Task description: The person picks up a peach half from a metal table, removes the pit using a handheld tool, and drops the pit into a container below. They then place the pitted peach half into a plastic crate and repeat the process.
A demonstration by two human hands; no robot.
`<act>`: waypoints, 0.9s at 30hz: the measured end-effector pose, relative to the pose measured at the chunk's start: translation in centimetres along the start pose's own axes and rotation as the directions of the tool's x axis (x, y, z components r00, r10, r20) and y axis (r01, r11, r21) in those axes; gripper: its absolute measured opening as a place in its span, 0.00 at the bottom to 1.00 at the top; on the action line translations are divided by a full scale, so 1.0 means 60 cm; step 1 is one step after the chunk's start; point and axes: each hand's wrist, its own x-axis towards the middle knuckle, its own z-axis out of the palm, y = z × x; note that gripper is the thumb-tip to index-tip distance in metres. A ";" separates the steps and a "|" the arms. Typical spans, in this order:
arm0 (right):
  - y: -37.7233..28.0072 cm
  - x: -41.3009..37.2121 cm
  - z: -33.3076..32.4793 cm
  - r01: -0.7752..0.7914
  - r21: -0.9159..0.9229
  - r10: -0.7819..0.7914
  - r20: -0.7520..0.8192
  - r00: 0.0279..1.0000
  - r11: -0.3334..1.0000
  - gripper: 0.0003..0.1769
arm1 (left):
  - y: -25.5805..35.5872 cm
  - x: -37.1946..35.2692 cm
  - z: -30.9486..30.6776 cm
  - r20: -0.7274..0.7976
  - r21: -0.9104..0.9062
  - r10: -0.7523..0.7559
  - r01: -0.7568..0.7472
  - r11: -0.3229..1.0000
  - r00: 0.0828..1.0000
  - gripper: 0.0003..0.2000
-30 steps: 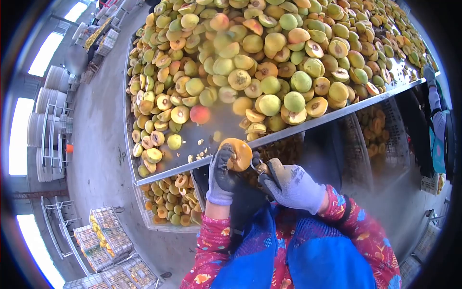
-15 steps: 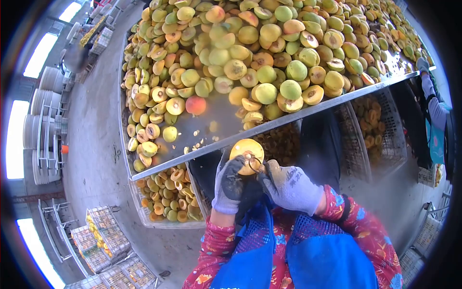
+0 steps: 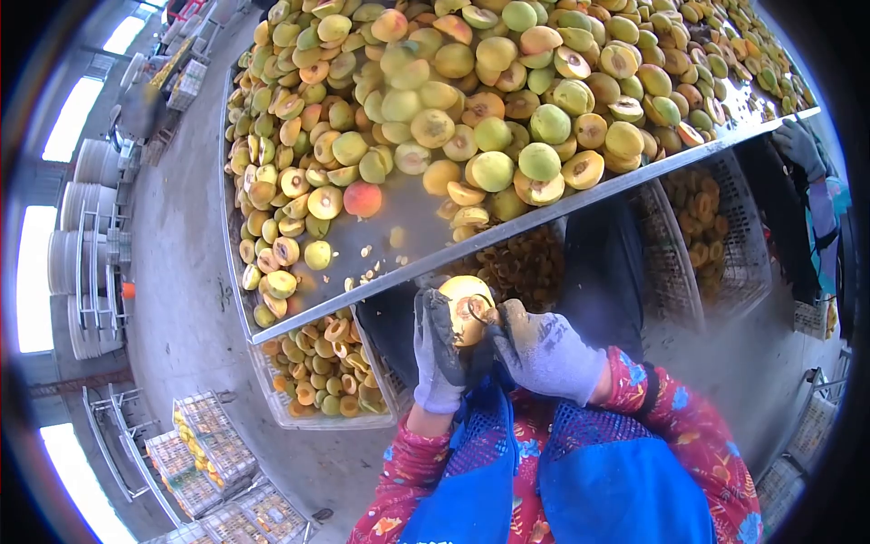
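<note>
A yellow peach half [image 3: 465,306], cut face up with a reddish-brown hollow in the middle, is held by my gloved left hand [image 3: 439,349] from its left side. My gloved right hand [image 3: 544,349] is closed around a small tool with a curved metal loop [image 3: 479,306], which touches the cut face. Both gloves are pale lilac with dark, stained fingers. Beyond the hands, a metal table [image 3: 405,272] bears a large heap of green and yellow peach halves [image 3: 494,134] and one red peach [image 3: 362,199].
Below the table's edge, a crate of peach halves [image 3: 399,399] stands at the left and another crate [image 3: 675,263] at the right. A co-worker's gloved hand [image 3: 797,148] is at the far right. Stacked crates [image 3: 213,440] stand on the floor at the lower left.
The peach half has tilted and sunk slightly, and the round stone-like piece in its middle no longer shows. My left hand's fingers are straighter along its side. The co-worker's hand has shifted.
</note>
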 end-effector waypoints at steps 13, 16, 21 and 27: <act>0.044 0.000 -0.002 -0.013 0.288 -0.047 0.200 0.979 0.958 0.18 | 0.041 0.002 0.038 -0.109 -0.385 -0.336 0.272 0.882 0.936 0.15; 0.016 0.008 -0.037 -0.367 0.481 0.184 0.386 0.904 0.796 0.19 | 0.027 -0.009 0.046 -0.021 -0.431 -0.446 0.394 0.811 0.895 0.15; 0.011 0.009 -0.069 -0.746 0.624 0.137 0.739 0.660 0.234 0.23 | 0.033 -0.011 0.051 -0.191 -0.384 -0.157 0.074 0.920 0.969 0.18; 0.010 0.001 -0.055 -0.815 0.512 0.298 0.760 0.577 0.271 0.23 | 0.027 -0.001 0.031 0.273 -0.340 -0.516 0.583 0.738 0.812 0.12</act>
